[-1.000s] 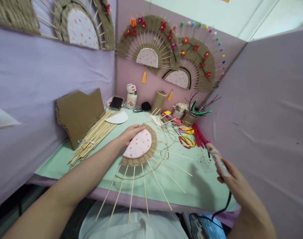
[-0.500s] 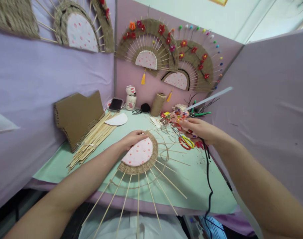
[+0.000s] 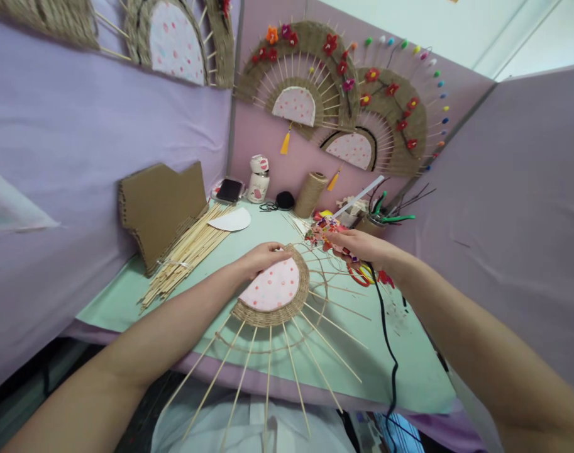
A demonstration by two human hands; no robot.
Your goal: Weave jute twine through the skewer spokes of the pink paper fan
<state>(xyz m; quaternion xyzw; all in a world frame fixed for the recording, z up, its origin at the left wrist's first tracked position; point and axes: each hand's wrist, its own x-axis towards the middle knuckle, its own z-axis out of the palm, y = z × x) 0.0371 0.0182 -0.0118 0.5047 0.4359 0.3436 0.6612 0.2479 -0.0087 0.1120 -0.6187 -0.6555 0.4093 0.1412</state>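
Note:
My left hand [image 3: 265,257] is closed on the upper edge of a half-round woven fan [image 3: 271,286], thumb on top. The fan has a pink-dotted white centre, a twine-woven band and bare bamboo sticks spreading towards me and to the right. A loose loop of twine [image 3: 287,347] runs across the sticks. In my right hand [image 3: 364,245] is a flower-patterned glue gun [image 3: 320,234], with a pale glue stick [image 3: 359,196] jutting from its back and a black cord [image 3: 391,358] hanging down. The gun is held just beyond the fan's upper right edge; whether its tip touches is unclear.
Bundled bamboo sticks [image 3: 185,261], a white half-disc [image 3: 231,220] and cardboard [image 3: 166,204] lie left. Behind stand a bottle [image 3: 258,182], a twine spool [image 3: 311,194] and green-handled pliers [image 3: 393,218]. Red-yellow scissors [image 3: 362,275] lie under my right hand. Finished fans [image 3: 310,38] hang on the wall.
My right hand has brought the glue gun lower and closer to the fan's upper edge, and the glue stick points more steeply up. The left hand keeps its hold. The view has shifted slightly.

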